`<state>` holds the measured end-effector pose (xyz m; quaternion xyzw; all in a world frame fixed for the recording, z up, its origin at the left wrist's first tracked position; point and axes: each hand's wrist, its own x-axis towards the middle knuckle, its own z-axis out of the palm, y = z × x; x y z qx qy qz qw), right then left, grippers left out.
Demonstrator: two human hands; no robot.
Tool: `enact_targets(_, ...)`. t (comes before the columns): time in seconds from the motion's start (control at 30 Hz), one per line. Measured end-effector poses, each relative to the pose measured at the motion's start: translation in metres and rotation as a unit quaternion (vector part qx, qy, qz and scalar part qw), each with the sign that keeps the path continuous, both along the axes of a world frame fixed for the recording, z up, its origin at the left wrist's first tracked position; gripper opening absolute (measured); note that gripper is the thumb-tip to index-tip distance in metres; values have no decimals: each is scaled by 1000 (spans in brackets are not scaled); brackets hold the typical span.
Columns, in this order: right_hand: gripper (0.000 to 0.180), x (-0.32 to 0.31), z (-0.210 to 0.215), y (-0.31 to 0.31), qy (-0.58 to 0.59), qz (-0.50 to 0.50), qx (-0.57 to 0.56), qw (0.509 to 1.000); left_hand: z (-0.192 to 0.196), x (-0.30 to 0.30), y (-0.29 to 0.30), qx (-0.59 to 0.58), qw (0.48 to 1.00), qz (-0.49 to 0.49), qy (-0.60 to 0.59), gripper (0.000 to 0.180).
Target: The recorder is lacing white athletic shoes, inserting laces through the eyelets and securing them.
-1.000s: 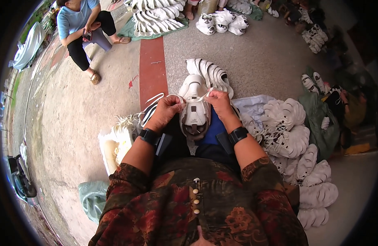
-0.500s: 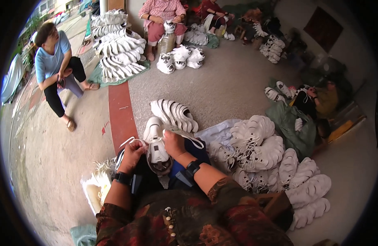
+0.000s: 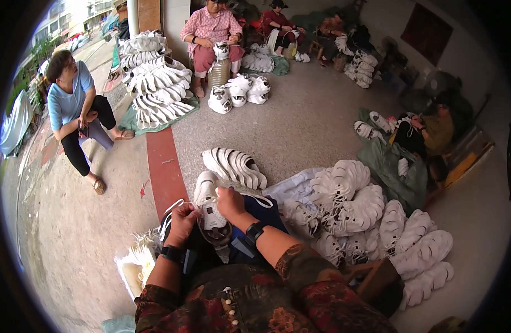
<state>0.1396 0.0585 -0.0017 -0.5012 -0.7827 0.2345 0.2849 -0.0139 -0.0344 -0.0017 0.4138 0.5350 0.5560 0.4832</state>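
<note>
A white sneaker (image 3: 214, 220) stands between my knees, its toe pointing away from me and its dark opening toward me. At its left side my left hand (image 3: 183, 223) is closed in a pinch on a white shoelace, and a loop of lace (image 3: 167, 215) hangs out beside that hand. My right hand (image 3: 231, 207) is closed at the right side of the sneaker, with another length of lace (image 3: 260, 196) trailing off to the right from it. The tips of its fingers are partly hidden. Just beyond the sneaker, a row of nested white shoe uppers (image 3: 234, 166) lies on the floor.
Piled white uppers (image 3: 355, 211) with dark laces lie at my right, by a pale cloth (image 3: 293, 184). A box of white laces (image 3: 138, 265) stands at my left. Farther off are a tall stack of uppers (image 3: 158, 89), a seated person in blue (image 3: 71, 94) and several seated co-workers.
The view has tilted up a little, so the scene sits lower in the picture. Both hands stay closed at the sneaker, with little movement.
</note>
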Motion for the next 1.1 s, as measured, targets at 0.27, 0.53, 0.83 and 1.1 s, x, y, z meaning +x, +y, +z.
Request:
enact_targets(0.27,9,7,-9,13,77,-25,-58,995,40,39,21,-12,983,-45,176,10)
enact_targets(0.53,11,14,10,-14,-59,33,74,995,36,47,34,59,916,-8,396,15)
enact_targets(0.83,15,19,30,-29,-108,122,19,986,34,51,28,40,887,5,460,16)
enact_targets(1.1,19,29,16,4,-65,123,-52,989,31,51,35,54,898,-11,436,19)
